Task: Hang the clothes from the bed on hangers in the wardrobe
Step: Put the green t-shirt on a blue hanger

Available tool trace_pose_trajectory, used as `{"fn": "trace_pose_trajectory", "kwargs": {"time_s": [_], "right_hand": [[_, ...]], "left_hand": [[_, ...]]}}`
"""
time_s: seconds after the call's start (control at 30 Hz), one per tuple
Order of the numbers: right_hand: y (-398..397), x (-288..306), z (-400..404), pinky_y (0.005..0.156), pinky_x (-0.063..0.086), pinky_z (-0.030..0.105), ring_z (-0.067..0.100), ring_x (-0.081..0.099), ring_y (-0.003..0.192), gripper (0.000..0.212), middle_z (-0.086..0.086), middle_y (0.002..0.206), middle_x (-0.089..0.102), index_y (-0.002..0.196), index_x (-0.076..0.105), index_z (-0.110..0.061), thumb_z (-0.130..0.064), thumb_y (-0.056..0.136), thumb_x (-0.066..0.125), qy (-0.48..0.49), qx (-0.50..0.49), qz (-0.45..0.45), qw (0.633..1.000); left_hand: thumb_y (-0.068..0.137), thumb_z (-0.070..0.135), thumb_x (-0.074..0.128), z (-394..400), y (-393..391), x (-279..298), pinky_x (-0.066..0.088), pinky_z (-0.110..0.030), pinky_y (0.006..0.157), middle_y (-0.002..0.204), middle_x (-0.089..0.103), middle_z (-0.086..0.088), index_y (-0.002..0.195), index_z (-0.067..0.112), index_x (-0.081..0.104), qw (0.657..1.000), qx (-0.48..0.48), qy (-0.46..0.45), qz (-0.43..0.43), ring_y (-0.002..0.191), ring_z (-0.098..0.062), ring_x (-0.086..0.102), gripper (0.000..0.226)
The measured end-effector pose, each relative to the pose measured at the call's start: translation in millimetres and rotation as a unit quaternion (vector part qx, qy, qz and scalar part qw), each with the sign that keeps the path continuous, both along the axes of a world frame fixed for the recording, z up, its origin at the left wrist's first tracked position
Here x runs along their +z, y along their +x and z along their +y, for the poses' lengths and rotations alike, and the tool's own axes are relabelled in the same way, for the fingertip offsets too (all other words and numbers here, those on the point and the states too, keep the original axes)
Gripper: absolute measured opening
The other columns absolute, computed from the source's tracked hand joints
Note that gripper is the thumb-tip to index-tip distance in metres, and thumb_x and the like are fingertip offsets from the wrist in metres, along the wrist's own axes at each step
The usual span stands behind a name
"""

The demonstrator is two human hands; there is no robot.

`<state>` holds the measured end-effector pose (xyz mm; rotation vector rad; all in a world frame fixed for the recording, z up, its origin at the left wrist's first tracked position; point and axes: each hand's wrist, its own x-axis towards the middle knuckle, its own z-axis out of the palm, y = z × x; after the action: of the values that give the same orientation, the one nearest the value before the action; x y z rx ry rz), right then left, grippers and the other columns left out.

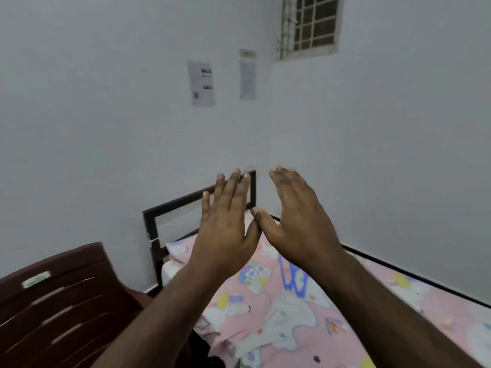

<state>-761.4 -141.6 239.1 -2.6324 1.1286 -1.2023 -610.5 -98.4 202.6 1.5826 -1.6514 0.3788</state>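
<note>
My left hand (225, 224) and my right hand (295, 219) are raised side by side above the bed, backs toward me, fingers straight, and both hold nothing. Their thumbs nearly meet in the middle. Below them lies the bed (305, 314) with a pink patterned sheet. A blue plastic hanger (293, 281) lies on the sheet just under my right wrist, partly hidden by my arm. A pink pillow (178, 251) sits at the head end. No wardrobe is in view, and no loose clothes are plainly visible on the bed.
A dark brown plastic chair (61, 301) stands at the lower left, close to the bed. The black metal headboard (191, 205) stands against the wall. Walls enclose the bed's corner, with papers (202, 83) taped up and a barred window (310, 22) above.
</note>
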Motion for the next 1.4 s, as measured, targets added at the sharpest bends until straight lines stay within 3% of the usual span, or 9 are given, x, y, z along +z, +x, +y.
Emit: {"fn": "trace_pose_trajectory", "kwargs": {"time_s": [0.2, 0.4, 0.5, 0.63, 0.8, 1.03, 1.2, 1.3, 1.4], "right_hand": [[-27, -45, -65, 0.122, 0.012, 0.030, 0.013, 0.010, 0.153, 0.071, -0.003, 0.165, 0.022, 0.156, 0.027, -0.017, -0.043, 0.097, 0.056, 0.064, -0.082, 0.000, 0.995], [-58, -114, -112, 0.123, 0.016, 0.038, 0.021, 0.016, 0.152, 0.069, 0.004, 0.163, 0.026, 0.155, 0.030, -0.012, -0.040, 0.097, 0.055, 0.132, -0.202, 0.038, 0.970], [-87, -142, -118, 0.123, 0.016, 0.040, 0.021, 0.012, 0.153, 0.069, 0.004, 0.165, 0.021, 0.156, 0.027, -0.013, -0.041, 0.098, 0.053, 0.172, -0.264, 0.064, 0.947], [-133, -174, -112, 0.123, 0.013, 0.043, 0.022, 0.009, 0.154, 0.069, 0.002, 0.166, 0.019, 0.156, 0.025, -0.016, -0.042, 0.098, 0.052, 0.226, -0.324, 0.080, 0.915], [-210, -217, -97, 0.124, 0.009, 0.043, 0.019, 0.006, 0.154, 0.069, 0.000, 0.167, 0.015, 0.158, 0.020, -0.017, -0.042, 0.099, 0.048, 0.301, -0.372, 0.077, 0.874], [-340, -271, -78, 0.124, 0.011, 0.045, 0.019, 0.008, 0.154, 0.068, 0.001, 0.166, 0.019, 0.157, 0.021, -0.015, -0.044, 0.101, 0.045, 0.368, -0.404, 0.085, 0.833], [-414, -297, -71, 0.121, 0.019, 0.043, 0.021, 0.019, 0.152, 0.063, 0.002, 0.161, 0.031, 0.154, 0.031, -0.014, -0.040, 0.100, 0.049, 0.402, -0.425, 0.072, 0.808], [-445, -317, -70, 0.117, 0.030, 0.039, 0.024, 0.038, 0.143, 0.056, 0.006, 0.151, 0.048, 0.148, 0.044, -0.012, -0.037, 0.098, 0.053, 0.413, -0.452, 0.042, 0.790], [-472, -342, -75, 0.093, 0.045, 0.033, 0.027, 0.059, 0.113, 0.039, 0.007, 0.119, 0.067, 0.122, 0.067, -0.012, -0.034, 0.093, 0.051, 0.426, -0.503, -0.004, 0.752]], "left_hand": [[0.095, 0.059, 0.023, -83, -23, -54, -0.005, -0.042, 0.123, 0.167, -0.004, 0.013, 0.160, 0.030, 0.007, 0.995, -0.076, 0.063, 0.001, 0.153, -0.009, -0.015, 0.073], [0.093, 0.060, 0.020, -157, -49, -125, 0.000, -0.049, 0.121, 0.168, -0.002, 0.006, 0.160, 0.023, 0.011, 0.977, -0.140, 0.159, -0.035, 0.154, -0.019, -0.012, 0.077], [0.096, 0.054, 0.032, -180, -78, -155, 0.008, -0.056, 0.120, 0.169, 0.002, 0.002, 0.160, 0.020, 0.013, 0.962, -0.181, 0.195, -0.059, 0.155, -0.025, -0.006, 0.074], [0.101, 0.040, 0.049, -192, -131, -192, 0.008, -0.057, 0.120, 0.169, 0.000, 0.002, 0.160, 0.020, 0.013, 0.938, -0.242, 0.237, -0.076, 0.155, -0.025, -0.008, 0.072], [0.101, 0.038, 0.049, -198, -215, -234, 0.008, -0.056, 0.121, 0.168, 0.005, 0.000, 0.160, 0.019, 0.019, 0.907, -0.310, 0.270, -0.091, 0.155, -0.027, -0.002, 0.069], [0.104, 0.043, 0.042, -191, -347, -282, 0.003, -0.052, 0.122, 0.168, 0.000, 0.003, 0.160, 0.022, 0.013, 0.867, -0.367, 0.322, -0.105, 0.154, -0.023, -0.010, 0.067], [0.104, 0.043, 0.042, -194, -427, -300, 0.004, -0.050, 0.122, 0.168, 0.008, 0.000, 0.160, 0.020, 0.019, 0.843, -0.393, 0.344, -0.128, 0.155, -0.027, 0.000, 0.065], [0.103, 0.039, 0.046, -199, -463, -317, 0.008, -0.047, 0.123, 0.165, 0.024, -0.002, 0.157, 0.018, 0.029, 0.821, -0.415, 0.366, -0.139, 0.155, -0.027, 0.010, 0.060], [0.099, 0.032, 0.058, -209, -489, -336, 0.029, -0.048, 0.118, 0.149, 0.052, -0.006, 0.143, 0.014, 0.053, 0.809, -0.436, 0.369, -0.135, 0.147, -0.030, 0.035, 0.047]]}}
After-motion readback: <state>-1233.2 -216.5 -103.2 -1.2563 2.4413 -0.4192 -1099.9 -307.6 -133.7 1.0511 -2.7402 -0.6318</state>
